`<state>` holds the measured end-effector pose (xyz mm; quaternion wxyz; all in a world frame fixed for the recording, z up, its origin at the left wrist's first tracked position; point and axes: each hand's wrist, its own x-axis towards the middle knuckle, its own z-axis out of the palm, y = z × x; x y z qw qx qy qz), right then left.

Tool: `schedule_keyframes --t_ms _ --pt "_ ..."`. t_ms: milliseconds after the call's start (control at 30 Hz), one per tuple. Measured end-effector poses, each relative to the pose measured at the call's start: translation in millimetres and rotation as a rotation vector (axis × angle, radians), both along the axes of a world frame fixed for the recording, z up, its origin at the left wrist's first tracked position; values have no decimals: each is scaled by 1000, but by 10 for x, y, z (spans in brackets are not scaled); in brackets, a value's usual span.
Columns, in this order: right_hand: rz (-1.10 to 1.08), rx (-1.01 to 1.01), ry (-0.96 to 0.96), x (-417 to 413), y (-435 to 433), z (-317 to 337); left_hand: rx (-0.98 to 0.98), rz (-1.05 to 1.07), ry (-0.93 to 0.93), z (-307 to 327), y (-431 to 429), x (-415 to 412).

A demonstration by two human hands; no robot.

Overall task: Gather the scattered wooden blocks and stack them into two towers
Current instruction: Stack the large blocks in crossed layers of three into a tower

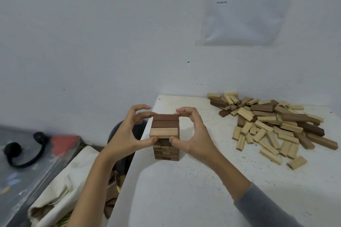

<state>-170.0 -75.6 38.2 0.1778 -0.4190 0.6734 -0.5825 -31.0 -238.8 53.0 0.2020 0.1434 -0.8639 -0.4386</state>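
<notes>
While left hand [127,134], right hand [193,134] clasp tower [166,125] — table edge [135,175] beside, pile [273,125] apart.

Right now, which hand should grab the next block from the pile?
The right hand, probably. The loose pile lies on its side of the tower; the left hand would have to cross over the tower.

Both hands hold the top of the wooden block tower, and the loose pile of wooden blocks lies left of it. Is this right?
No. In the head view the loose pile of light and dark wooden blocks lies right of the brown wooden block tower.
</notes>
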Motion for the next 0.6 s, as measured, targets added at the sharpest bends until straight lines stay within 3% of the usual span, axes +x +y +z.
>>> schedule_keyframes --t_ms 600 --pt "-10 54 -46 56 -9 -119 111 -53 -55 -126 -39 12"
